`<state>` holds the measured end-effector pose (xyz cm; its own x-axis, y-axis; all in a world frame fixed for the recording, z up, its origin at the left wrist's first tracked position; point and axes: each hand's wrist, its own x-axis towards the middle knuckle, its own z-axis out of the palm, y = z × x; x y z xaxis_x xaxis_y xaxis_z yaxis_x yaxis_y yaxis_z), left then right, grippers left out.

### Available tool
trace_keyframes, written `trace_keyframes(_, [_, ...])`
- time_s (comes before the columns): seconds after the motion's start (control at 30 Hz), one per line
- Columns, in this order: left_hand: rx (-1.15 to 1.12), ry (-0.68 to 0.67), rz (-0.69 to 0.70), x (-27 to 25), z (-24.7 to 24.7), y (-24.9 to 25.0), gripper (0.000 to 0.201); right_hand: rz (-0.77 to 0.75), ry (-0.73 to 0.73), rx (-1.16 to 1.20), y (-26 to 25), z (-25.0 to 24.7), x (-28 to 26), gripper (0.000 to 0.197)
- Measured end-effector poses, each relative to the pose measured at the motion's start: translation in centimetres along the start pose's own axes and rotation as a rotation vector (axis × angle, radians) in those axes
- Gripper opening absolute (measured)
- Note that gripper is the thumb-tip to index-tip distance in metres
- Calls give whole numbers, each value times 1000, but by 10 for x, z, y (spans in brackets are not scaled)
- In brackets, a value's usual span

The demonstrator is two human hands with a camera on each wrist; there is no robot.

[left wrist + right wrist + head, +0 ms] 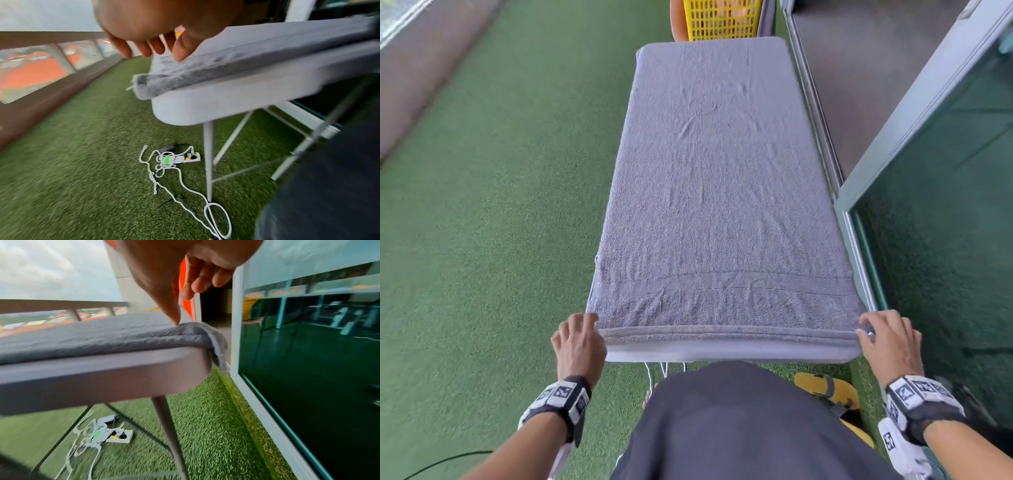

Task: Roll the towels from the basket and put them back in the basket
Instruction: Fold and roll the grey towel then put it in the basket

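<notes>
both hands rest loose-fingered: left hand [578, 346] and right hand [890, 342] touching towel [715, 192] corners.

Green turf floor [493, 192] (daylit), glass door [941, 212] beside white table [726, 356].

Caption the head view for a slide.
Both hands, left hand and right hand, at the near corners of a grey towel spread flat over a table.

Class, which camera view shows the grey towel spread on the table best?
The head view: the whole towel lies flat along the table, a hand at each near corner. The left wrist view shows only its near edge and left corner; the right wrist view only its right corner drooping over the table.
</notes>
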<state>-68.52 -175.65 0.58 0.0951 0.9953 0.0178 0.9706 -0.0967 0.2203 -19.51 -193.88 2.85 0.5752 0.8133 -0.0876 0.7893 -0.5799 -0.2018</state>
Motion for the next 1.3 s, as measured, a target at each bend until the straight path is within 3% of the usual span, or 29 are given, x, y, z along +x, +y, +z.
trace_keyframes(0.07, [-76, -34, 189, -19, 7, 12, 30, -35, -26, 54, -6, 4, -10, 25])
trace_keyframes(0.13, [-116, -83, 266, -31, 18, 14, 23, 69, -95, 183, -7, 7, -17, 29])
trace_keyframes(0.3, [-169, -62, 178, -32, 28, 17, 24, 78, -149, 250, 7, 15, -23, 39])
trace_keyframes(0.43, [-128, -73, 137, -31, 29, 20, 30, 68, -62, 244, 13, 14, -24, 19])
trace_keyframes(0.57, [-100, -105, 122, -30, 32, 20, 31, 46, -20, 260, 25, 13, -20, 19])
trace_keyframes(0.97, [-98, -163, 129, -26, 19, 24, 29, 58, -203, 64, 40, 1, 13, 38])
trace_keyframes(1.1, [-107, -136, 169, -21, 14, 27, 25, 74, -147, -22, 42, 1, 14, 14])
trace_keyframes(1.13, [-115, -134, 176, -18, 13, 26, 24, 71, -93, -43, 42, 3, 12, 20])
trace_keyframes(1.2, [-140, -117, 188, -16, 13, 23, 24, 23, -6, 30, 31, 5, 5, 27])
trace_keyframes(1.3, [-145, -61, 221, -18, 15, 18, 27, -227, -60, 152, 7, 19, -16, 28])
